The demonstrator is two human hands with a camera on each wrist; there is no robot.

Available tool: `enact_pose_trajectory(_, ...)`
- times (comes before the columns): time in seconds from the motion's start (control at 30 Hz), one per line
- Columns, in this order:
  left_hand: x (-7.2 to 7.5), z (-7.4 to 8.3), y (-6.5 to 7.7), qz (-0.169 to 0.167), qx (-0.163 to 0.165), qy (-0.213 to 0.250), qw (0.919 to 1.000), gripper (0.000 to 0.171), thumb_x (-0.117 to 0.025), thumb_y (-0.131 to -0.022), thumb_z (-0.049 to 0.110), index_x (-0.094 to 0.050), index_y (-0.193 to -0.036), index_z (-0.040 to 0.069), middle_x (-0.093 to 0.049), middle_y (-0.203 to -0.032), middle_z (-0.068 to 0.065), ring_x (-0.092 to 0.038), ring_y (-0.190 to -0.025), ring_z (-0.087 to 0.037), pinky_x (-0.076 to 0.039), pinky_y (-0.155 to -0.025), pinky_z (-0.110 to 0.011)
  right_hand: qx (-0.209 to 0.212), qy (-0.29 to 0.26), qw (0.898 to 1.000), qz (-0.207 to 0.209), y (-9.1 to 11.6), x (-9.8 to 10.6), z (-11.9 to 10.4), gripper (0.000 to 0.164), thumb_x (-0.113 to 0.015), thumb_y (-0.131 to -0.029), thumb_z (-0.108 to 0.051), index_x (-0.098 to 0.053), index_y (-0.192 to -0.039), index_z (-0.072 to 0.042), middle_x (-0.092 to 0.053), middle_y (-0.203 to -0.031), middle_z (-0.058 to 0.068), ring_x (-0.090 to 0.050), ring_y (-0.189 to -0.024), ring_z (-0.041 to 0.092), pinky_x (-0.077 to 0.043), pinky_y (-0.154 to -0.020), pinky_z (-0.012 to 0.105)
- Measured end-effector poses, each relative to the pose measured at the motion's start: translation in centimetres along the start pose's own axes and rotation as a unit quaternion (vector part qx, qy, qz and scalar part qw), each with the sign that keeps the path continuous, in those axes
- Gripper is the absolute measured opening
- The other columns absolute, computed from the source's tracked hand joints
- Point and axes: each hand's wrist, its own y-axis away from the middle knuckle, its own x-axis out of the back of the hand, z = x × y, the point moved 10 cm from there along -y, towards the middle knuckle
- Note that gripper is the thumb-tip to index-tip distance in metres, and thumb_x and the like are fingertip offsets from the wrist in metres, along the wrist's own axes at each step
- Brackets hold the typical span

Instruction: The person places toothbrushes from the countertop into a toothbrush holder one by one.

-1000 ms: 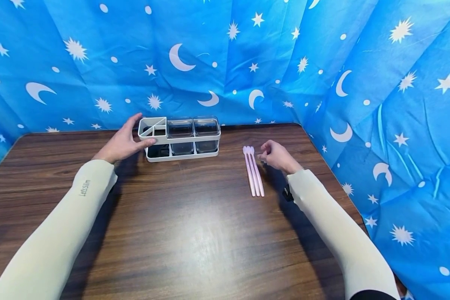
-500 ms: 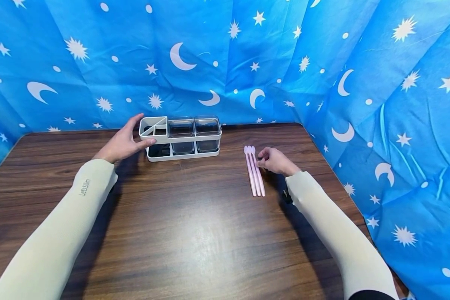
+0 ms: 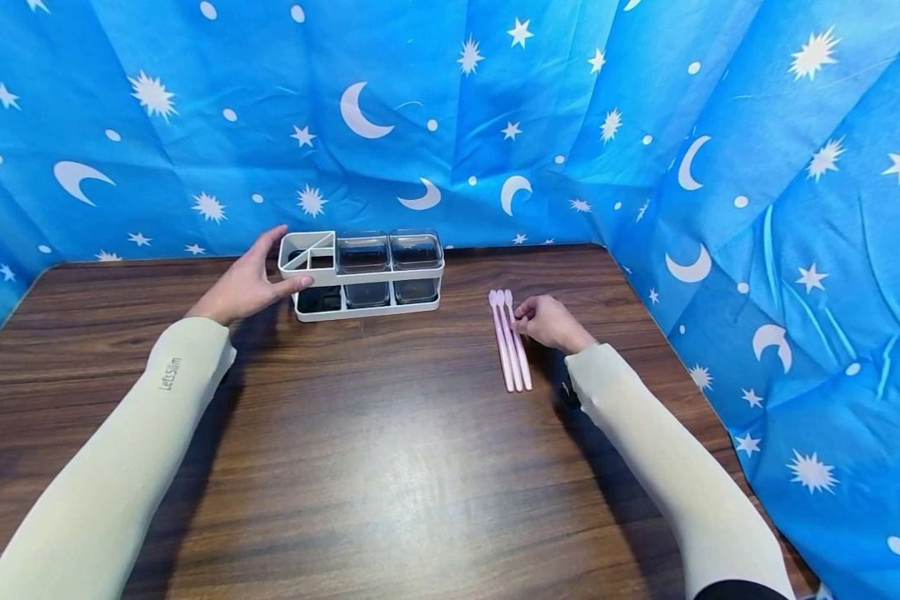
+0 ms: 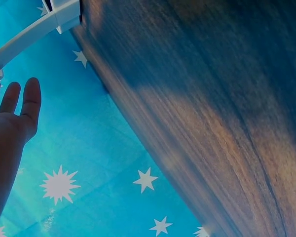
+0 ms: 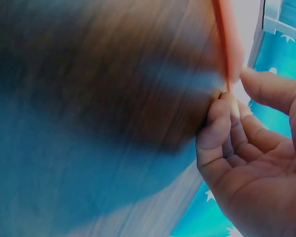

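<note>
Three slim pink toothbrushes (image 3: 507, 342) with paler heads lie side by side on the table, heads pointing away. My right hand (image 3: 551, 323) is at the rightmost one, thumb and curled forefinger at its edge. In the right wrist view, the pink handle (image 5: 230, 39) runs blurred down to the fingertips of my hand (image 5: 256, 148). My left hand (image 3: 243, 283) holds the left end of a white two-tier rack (image 3: 370, 313), thumb in front and fingers behind. Part of that rack (image 4: 27, 42) shows above the fingers (image 4: 31, 101) in the left wrist view.
Two clear cups (image 3: 363, 254) sit upside down in the rack's top tier, right of a divided white compartment (image 3: 307, 250). A blue star-and-moon curtain (image 3: 270, 125) borders the dark wooden table (image 3: 360, 467) at the back and right.
My right hand has lowered slightly and moved left, bringing its fingertips to the rightmost toothbrush. The left hand stays on the rack; the view has shifted a little.
</note>
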Motion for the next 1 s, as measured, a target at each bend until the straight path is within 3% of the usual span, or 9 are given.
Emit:
enact_pose_trajectory(0.13, 0.0, 0.1, 0.0, -0.001, 0.002, 0.0, 1.0, 0.105, -0.063, -0.079, 0.062, 0.0, -0.153, 0.024, -0.009, -0.156, -0.015, -0.019, -0.135, -0.045, -0.019, -0.101, -0.066, -0.004, 0.022, 0.999, 0.027, 0.0, 0.5, -0.2, 0.015, -0.064, -0.089, -0.011, -0.065, -0.097, 0.002, -0.061, -0.085, 0.01, -0.054, -0.075, 0.021, -0.042, -0.064, 0.028)
enact_pose_trajectory(0.3, 0.0, 0.1, 0.1, 0.001, 0.005, -0.003, 1.0, 0.105, -0.063, -0.079, 0.063, 0.0, -0.153, 0.023, -0.009, -0.156, -0.016, -0.02, -0.135, -0.045, -0.019, -0.101, -0.066, -0.038, 0.044, 0.998, 0.039, 0.2, 1.0, -0.1, 0.011, -0.065, -0.087, -0.013, -0.067, -0.084, -0.003, -0.06, -0.078, 0.007, -0.053, -0.072, 0.022, -0.041, -0.061, 0.03)
enact_pose_trajectory(0.5, 0.0, 0.2, 0.2, -0.001, 0.006, -0.006, 1.0, 0.104, -0.063, -0.08, 0.062, 0.0, -0.153, 0.023, -0.008, -0.156, -0.015, -0.019, -0.135, -0.044, -0.019, -0.101, -0.066, -0.076, 0.056, 0.995, 0.032, -0.1, 0.9, 0.6, 0.023, -0.07, -0.084, -0.023, -0.064, -0.07, -0.006, -0.056, -0.065, 0.003, -0.052, -0.063, 0.02, -0.041, -0.057, 0.03)
enact_pose_trajectory(0.77, 0.1, 0.1, 0.3, -0.001, -0.001, -0.005, 1.0, 0.104, -0.064, -0.08, 0.06, -0.001, -0.153, 0.022, -0.009, -0.156, -0.015, -0.021, -0.135, -0.044, -0.02, -0.101, -0.066, -0.135, 0.058, 0.989, 0.01, -0.6, 0.5, 1.8, 0.032, -0.07, -0.084, -0.034, -0.063, -0.073, -0.005, -0.059, -0.063, 0.005, -0.056, -0.06, 0.019, -0.041, -0.054, 0.03)
enact_pose_trajectory(1.0, 0.0, 0.1, 0.0, -0.004, -0.001, -0.007, 1.0, 0.105, -0.064, -0.079, 0.061, -0.001, -0.153, 0.021, -0.012, -0.155, -0.016, -0.026, -0.132, -0.045, -0.022, -0.101, -0.064, -0.138, 0.047, 0.989, 0.037, -0.7, 1.4, 2.4, 0.032, -0.069, -0.083, -0.034, -0.064, -0.07, -0.006, -0.058, -0.06, 0.003, -0.055, -0.058, 0.018, -0.04, -0.051, 0.028)
